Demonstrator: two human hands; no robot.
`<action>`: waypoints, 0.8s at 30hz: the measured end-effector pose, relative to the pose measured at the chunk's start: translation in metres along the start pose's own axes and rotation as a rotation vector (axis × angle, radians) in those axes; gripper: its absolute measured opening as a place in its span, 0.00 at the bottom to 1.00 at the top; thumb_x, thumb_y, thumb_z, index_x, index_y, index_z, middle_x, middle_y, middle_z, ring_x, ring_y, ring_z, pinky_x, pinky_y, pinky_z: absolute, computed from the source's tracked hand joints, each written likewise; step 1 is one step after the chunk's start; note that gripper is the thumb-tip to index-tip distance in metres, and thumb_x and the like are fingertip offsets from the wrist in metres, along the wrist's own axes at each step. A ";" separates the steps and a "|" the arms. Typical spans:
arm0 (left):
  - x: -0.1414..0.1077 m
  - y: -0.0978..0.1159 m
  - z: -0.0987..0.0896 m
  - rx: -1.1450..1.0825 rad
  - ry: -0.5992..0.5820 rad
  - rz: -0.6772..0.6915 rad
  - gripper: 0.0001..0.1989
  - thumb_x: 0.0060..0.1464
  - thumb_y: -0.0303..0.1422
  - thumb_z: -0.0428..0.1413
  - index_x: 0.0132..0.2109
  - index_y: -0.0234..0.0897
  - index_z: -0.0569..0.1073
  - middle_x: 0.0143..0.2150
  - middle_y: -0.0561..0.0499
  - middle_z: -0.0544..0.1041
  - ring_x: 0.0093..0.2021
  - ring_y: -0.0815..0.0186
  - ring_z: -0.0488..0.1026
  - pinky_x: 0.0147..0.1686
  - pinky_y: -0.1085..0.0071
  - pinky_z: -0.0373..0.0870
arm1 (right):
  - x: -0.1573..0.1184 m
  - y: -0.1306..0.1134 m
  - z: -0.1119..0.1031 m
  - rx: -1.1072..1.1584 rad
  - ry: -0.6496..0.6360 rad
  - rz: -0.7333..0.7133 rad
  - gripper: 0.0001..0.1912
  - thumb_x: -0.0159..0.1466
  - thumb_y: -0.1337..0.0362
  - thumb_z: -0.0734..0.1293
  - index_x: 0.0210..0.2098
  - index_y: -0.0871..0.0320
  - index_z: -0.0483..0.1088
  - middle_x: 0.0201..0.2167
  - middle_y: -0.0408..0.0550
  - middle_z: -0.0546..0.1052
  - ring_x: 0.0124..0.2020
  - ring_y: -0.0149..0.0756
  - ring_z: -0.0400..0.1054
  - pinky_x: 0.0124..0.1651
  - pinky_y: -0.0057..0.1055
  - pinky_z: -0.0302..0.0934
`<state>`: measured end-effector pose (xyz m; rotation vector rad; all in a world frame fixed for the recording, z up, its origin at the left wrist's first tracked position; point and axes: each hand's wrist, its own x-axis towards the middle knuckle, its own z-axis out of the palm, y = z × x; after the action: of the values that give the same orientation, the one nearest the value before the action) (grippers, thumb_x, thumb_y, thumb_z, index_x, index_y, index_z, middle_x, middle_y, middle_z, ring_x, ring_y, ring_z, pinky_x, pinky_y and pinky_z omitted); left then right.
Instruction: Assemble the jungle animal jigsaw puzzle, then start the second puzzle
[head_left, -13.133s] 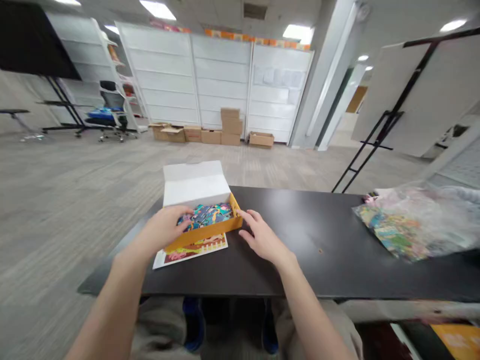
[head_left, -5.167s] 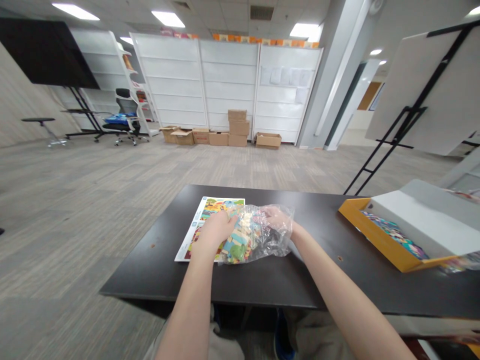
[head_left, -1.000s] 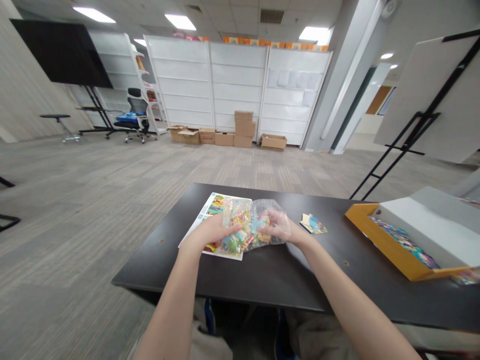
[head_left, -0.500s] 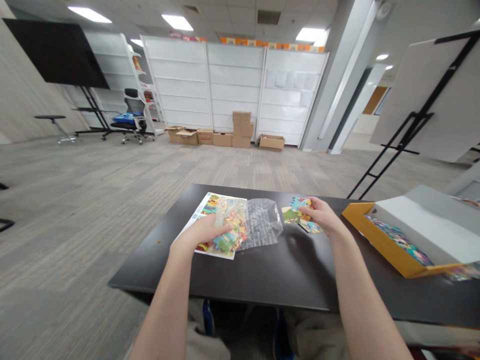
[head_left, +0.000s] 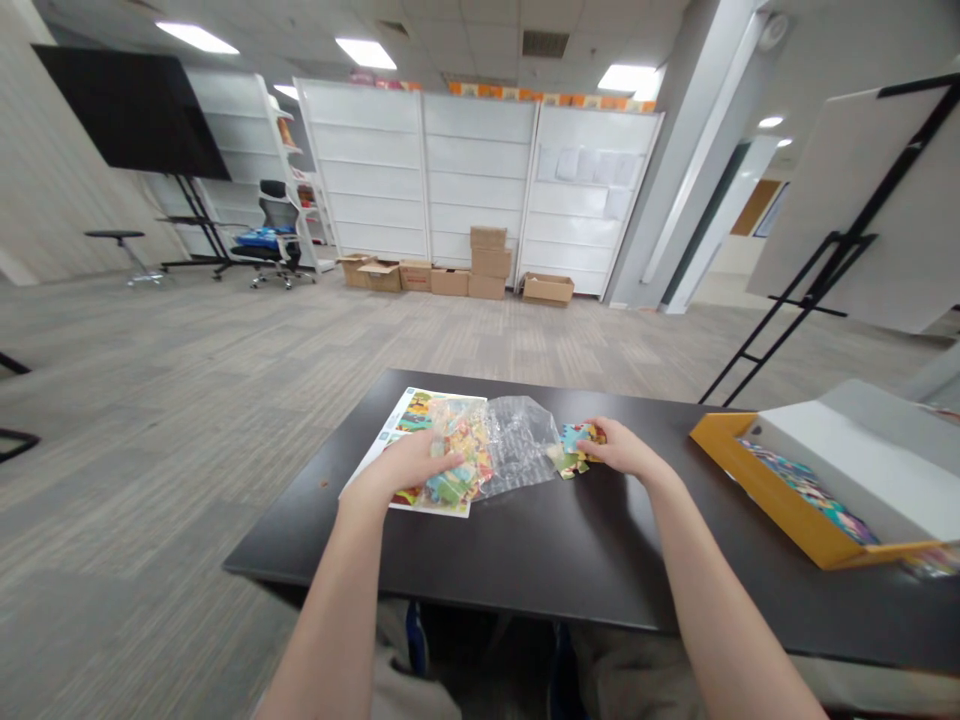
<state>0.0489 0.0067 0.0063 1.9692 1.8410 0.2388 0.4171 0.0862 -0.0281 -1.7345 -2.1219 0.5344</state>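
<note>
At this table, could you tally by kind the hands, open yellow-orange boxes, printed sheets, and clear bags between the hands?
Hands: 2, left hand and right hand
Yellow-orange box: 1
Printed sheet: 1 visible
Clear bag: 1
Total: 5, leaving out the loose puzzle pieces, which overlap too much to count.

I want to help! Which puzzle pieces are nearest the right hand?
The small bunch touching the right hand, outside the clear bag. The bigger bunch is inside the bag, beside the left hand.
</note>
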 end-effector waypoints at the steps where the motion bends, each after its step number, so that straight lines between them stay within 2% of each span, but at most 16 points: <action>1: -0.001 0.001 0.000 0.003 0.001 0.002 0.27 0.58 0.51 0.54 0.54 0.34 0.77 0.46 0.41 0.82 0.46 0.52 0.80 0.44 0.65 0.72 | 0.000 0.000 0.001 -0.085 0.019 0.010 0.20 0.60 0.59 0.72 0.50 0.60 0.76 0.47 0.59 0.80 0.51 0.51 0.74 0.57 0.45 0.66; 4: -0.002 0.003 -0.001 -0.004 0.001 0.009 0.30 0.57 0.51 0.55 0.57 0.33 0.75 0.45 0.41 0.82 0.44 0.52 0.80 0.43 0.65 0.72 | -0.002 -0.003 0.002 -0.239 0.178 0.044 0.24 0.58 0.56 0.74 0.52 0.60 0.77 0.58 0.65 0.73 0.60 0.60 0.67 0.62 0.54 0.61; 6: -0.004 0.004 -0.002 -0.025 -0.026 0.023 0.31 0.57 0.53 0.54 0.58 0.35 0.75 0.41 0.43 0.83 0.40 0.54 0.80 0.40 0.67 0.72 | -0.004 -0.009 0.002 -0.197 0.244 -0.008 0.22 0.60 0.56 0.72 0.51 0.59 0.77 0.58 0.65 0.73 0.59 0.58 0.67 0.60 0.53 0.62; 7: -0.005 0.005 -0.002 -0.041 -0.042 0.027 0.32 0.56 0.53 0.54 0.59 0.36 0.75 0.38 0.45 0.82 0.37 0.55 0.80 0.37 0.68 0.72 | -0.005 -0.015 0.001 -0.137 0.223 -0.078 0.18 0.61 0.57 0.71 0.49 0.58 0.78 0.55 0.62 0.75 0.56 0.55 0.70 0.59 0.51 0.64; 9: -0.005 0.005 -0.003 -0.082 -0.068 0.039 0.32 0.56 0.54 0.54 0.59 0.38 0.75 0.33 0.48 0.81 0.31 0.59 0.79 0.32 0.70 0.70 | -0.010 -0.032 0.002 0.024 0.092 -0.281 0.11 0.65 0.60 0.67 0.42 0.57 0.79 0.46 0.55 0.79 0.50 0.46 0.73 0.56 0.43 0.66; 11: -0.006 0.005 -0.003 -0.123 -0.079 0.043 0.30 0.56 0.55 0.54 0.56 0.38 0.75 0.29 0.51 0.79 0.26 0.61 0.76 0.27 0.71 0.69 | -0.016 -0.055 0.006 0.167 -0.043 -0.500 0.10 0.66 0.59 0.66 0.39 0.55 0.79 0.43 0.51 0.80 0.48 0.42 0.74 0.55 0.40 0.66; 13: -0.006 0.005 -0.002 -0.169 -0.092 0.032 0.27 0.59 0.55 0.51 0.50 0.38 0.76 0.26 0.52 0.76 0.21 0.63 0.74 0.23 0.71 0.67 | -0.022 -0.079 0.014 0.264 -0.157 -0.645 0.12 0.68 0.57 0.65 0.40 0.55 0.79 0.44 0.50 0.81 0.48 0.41 0.74 0.56 0.38 0.65; 15: -0.006 0.005 0.000 -0.201 -0.106 0.017 0.24 0.62 0.53 0.48 0.44 0.37 0.75 0.23 0.54 0.73 0.19 0.64 0.72 0.21 0.71 0.65 | -0.024 -0.099 0.024 0.341 -0.231 -0.655 0.14 0.69 0.55 0.65 0.44 0.56 0.78 0.45 0.50 0.82 0.46 0.40 0.75 0.53 0.37 0.66; 18: -0.007 0.005 0.003 -0.215 -0.116 -0.003 0.20 0.65 0.48 0.45 0.39 0.38 0.71 0.19 0.55 0.69 0.19 0.63 0.72 0.20 0.73 0.64 | -0.019 -0.118 0.037 0.370 -0.309 -0.593 0.14 0.68 0.56 0.65 0.46 0.57 0.77 0.41 0.47 0.82 0.42 0.39 0.75 0.48 0.33 0.67; 22: -0.007 0.003 0.006 -0.222 -0.106 -0.030 0.16 0.66 0.43 0.43 0.37 0.39 0.68 0.18 0.54 0.69 0.20 0.63 0.73 0.20 0.73 0.65 | -0.006 -0.129 0.048 0.190 -0.341 -0.568 0.08 0.63 0.65 0.66 0.37 0.57 0.78 0.32 0.44 0.80 0.35 0.36 0.72 0.41 0.30 0.64; 24: -0.006 0.003 0.007 -0.211 -0.101 -0.048 0.15 0.66 0.42 0.43 0.37 0.39 0.68 0.19 0.53 0.70 0.21 0.62 0.74 0.19 0.73 0.65 | -0.003 -0.132 0.050 0.145 -0.350 -0.515 0.07 0.61 0.66 0.67 0.35 0.58 0.78 0.29 0.44 0.79 0.31 0.34 0.70 0.36 0.29 0.62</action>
<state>0.0536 -0.0008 0.0022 1.7606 1.7217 0.3003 0.2809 0.0561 -0.0067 -1.0079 -2.5658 0.8538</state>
